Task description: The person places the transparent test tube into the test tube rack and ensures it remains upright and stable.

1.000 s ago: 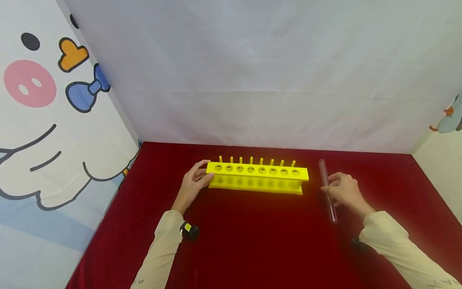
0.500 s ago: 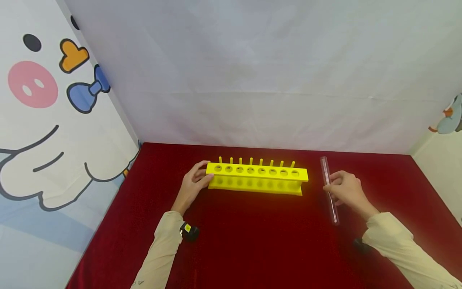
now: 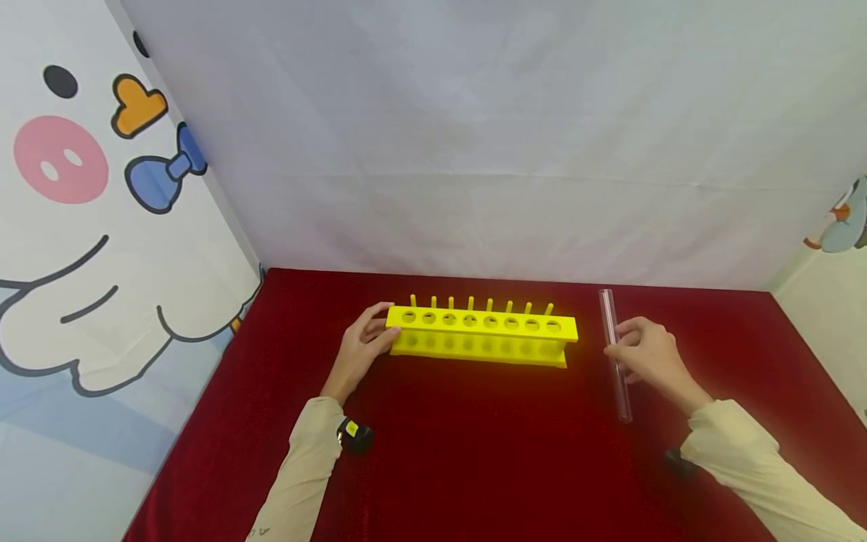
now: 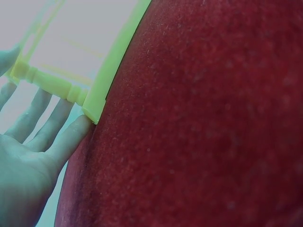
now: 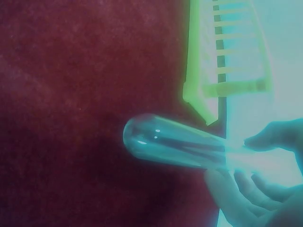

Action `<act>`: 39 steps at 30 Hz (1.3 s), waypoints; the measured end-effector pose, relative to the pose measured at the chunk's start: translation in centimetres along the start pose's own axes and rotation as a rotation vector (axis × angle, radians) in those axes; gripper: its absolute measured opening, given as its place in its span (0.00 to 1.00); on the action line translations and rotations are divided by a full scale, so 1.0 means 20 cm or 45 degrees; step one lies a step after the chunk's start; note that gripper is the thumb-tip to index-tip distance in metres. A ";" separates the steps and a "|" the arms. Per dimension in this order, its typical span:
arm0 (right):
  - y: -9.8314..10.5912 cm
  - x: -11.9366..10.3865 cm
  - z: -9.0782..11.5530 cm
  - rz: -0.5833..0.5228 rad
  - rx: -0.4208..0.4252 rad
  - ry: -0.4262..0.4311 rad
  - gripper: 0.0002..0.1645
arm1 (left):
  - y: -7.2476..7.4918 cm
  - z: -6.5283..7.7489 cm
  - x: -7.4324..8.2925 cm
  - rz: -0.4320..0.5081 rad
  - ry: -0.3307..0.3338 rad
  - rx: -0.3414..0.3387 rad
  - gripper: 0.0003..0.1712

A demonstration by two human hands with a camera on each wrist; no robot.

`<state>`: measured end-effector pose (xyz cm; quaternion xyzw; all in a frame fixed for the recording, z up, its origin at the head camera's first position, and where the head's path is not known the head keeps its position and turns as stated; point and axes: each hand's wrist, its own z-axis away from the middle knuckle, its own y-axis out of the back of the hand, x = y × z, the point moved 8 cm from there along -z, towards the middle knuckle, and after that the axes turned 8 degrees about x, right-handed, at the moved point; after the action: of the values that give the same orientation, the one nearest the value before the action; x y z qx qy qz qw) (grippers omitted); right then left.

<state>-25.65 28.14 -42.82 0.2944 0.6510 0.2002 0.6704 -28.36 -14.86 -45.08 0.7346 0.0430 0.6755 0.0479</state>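
Observation:
A yellow test tube rack point(image 3: 482, 322) stands on the red cloth, with a row of round holes on top and several pegs behind. At its left end my left hand point(image 3: 359, 348) holds on, the thumb on the front of the top plate. In the left wrist view, fingers point(image 4: 71, 137) lie against the rack's end post point(image 4: 49, 84). To the right of the rack, apart from it, my right hand point(image 3: 652, 361) pinches a clear test tube point(image 3: 606, 316) around its middle. Its rounded bottom point(image 5: 142, 137) points toward me, and the tube is tilted.
A red cloth point(image 3: 501, 467) covers the table. Behind it hangs a pale curtain point(image 3: 515, 150). A cartoon-printed sheet point(image 3: 135, 271) borders the left side, and another printed wall point(image 3: 833, 301) borders the right.
The test tube in my right hand has shifted and tilted very slightly, its open end a little farther back. My left hand and the rack have stayed in place.

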 end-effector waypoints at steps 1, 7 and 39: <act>0.00 0.00 0.00 0.001 0.001 0.003 0.27 | 0.00 0.00 0.00 0.000 0.000 0.000 0.29; 0.01 -0.02 0.01 0.005 0.008 0.020 0.28 | 0.00 0.00 0.00 -0.006 0.000 -0.002 0.29; 0.07 -0.19 -0.02 -0.078 0.083 0.135 0.24 | -0.02 -0.03 -0.02 0.011 0.018 0.023 0.30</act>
<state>-26.17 26.69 -39.04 0.2850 0.7006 0.1738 0.6307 -29.01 -14.52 -45.40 0.7303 0.0464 0.6805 0.0380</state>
